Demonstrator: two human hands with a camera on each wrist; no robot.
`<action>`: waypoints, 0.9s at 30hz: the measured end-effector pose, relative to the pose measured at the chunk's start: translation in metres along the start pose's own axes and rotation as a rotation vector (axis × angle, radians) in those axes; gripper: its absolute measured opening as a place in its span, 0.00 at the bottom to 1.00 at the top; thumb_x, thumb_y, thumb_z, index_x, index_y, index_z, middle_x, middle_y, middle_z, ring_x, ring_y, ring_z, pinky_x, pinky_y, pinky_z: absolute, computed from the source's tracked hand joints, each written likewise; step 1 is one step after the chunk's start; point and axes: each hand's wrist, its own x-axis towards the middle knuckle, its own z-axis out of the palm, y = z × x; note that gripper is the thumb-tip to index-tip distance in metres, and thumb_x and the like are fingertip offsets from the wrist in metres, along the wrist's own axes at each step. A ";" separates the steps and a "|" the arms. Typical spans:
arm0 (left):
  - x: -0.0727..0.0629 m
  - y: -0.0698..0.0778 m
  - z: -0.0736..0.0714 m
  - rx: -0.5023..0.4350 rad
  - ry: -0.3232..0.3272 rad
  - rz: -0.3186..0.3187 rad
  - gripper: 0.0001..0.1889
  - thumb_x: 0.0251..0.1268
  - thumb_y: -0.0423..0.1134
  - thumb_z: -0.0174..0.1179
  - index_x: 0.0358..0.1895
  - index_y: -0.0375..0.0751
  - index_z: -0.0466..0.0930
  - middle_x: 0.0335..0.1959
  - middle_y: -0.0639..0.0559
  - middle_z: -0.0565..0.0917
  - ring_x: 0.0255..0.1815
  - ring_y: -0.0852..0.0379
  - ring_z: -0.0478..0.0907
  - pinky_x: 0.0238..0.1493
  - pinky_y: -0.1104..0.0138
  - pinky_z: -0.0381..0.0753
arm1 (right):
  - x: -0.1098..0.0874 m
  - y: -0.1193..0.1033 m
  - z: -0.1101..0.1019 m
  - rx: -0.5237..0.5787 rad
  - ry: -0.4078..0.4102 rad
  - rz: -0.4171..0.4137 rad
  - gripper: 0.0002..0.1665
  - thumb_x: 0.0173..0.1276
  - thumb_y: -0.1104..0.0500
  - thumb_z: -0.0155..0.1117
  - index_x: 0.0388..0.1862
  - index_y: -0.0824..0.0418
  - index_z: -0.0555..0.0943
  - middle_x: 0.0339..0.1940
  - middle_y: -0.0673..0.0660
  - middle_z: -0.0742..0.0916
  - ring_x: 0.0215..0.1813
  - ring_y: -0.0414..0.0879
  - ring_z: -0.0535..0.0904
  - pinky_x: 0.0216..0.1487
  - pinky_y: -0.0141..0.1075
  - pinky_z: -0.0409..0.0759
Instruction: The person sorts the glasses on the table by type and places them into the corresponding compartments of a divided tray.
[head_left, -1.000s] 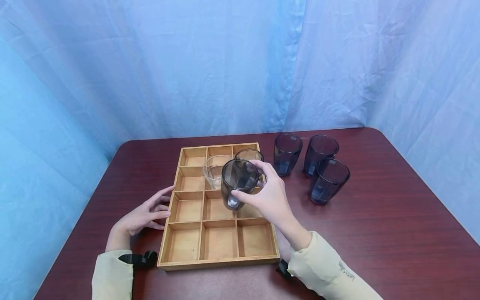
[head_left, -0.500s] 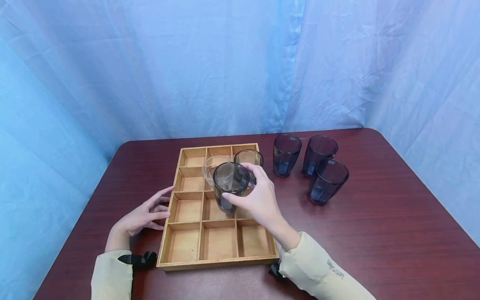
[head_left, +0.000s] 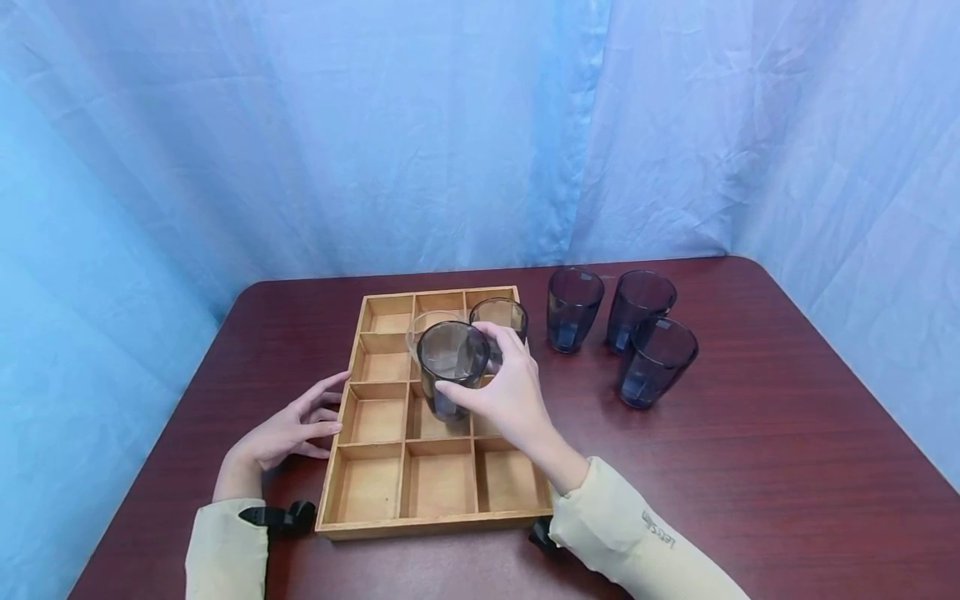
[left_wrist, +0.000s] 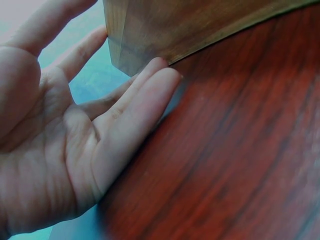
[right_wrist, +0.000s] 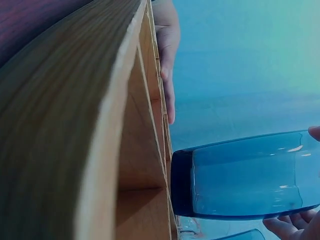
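My right hand [head_left: 512, 392] grips a dark smoky glass tumbler [head_left: 453, 358] near its rim, thumb in front and fingers behind. The tumbler is upright over the middle column of a wooden divided tray [head_left: 405, 527], its base close to the dividers in the right wrist view. Behind it, partly hidden, a clear glass [head_left: 420, 325] and another tinted glass [head_left: 498, 312] stand in the tray. At the tray's left side my left hand [head_left: 288, 429] rests its fingertips against the outer wall, fingers loosely extended. In the left wrist view those fingers [left_wrist: 145, 95] touch the wood.
Three dark tumblers stand on the table to the tray's right: one at the back [head_left: 573, 308], one beside it [head_left: 641, 308] and one nearer [head_left: 656, 362]. The reddish-brown table [head_left: 787, 433] has blue curtains [head_left: 420, 133] around it.
My right hand has carried the dark tumbler left across the tray, from over the right divider to over the middle column. My left hand stays at the tray's side.
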 end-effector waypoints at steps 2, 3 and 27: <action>0.000 0.000 0.000 -0.003 -0.004 0.001 0.42 0.68 0.40 0.59 0.78 0.57 0.43 0.70 0.31 0.53 0.62 0.35 0.69 0.43 0.48 0.84 | 0.000 0.000 0.002 -0.010 -0.006 0.002 0.43 0.42 0.57 0.83 0.60 0.59 0.75 0.54 0.55 0.80 0.56 0.50 0.77 0.53 0.41 0.81; 0.000 0.000 0.000 -0.005 -0.005 0.000 0.42 0.68 0.40 0.59 0.78 0.57 0.43 0.70 0.31 0.53 0.63 0.34 0.69 0.43 0.47 0.84 | 0.000 0.001 0.003 -0.021 -0.008 0.003 0.44 0.42 0.56 0.83 0.60 0.59 0.75 0.55 0.55 0.80 0.56 0.49 0.78 0.53 0.41 0.81; 0.001 0.000 0.000 0.003 0.002 0.001 0.42 0.68 0.40 0.59 0.78 0.58 0.43 0.70 0.31 0.53 0.64 0.33 0.68 0.43 0.47 0.83 | -0.007 0.005 0.012 -0.143 -0.154 0.087 0.46 0.40 0.52 0.84 0.61 0.61 0.75 0.58 0.58 0.81 0.61 0.53 0.75 0.62 0.50 0.72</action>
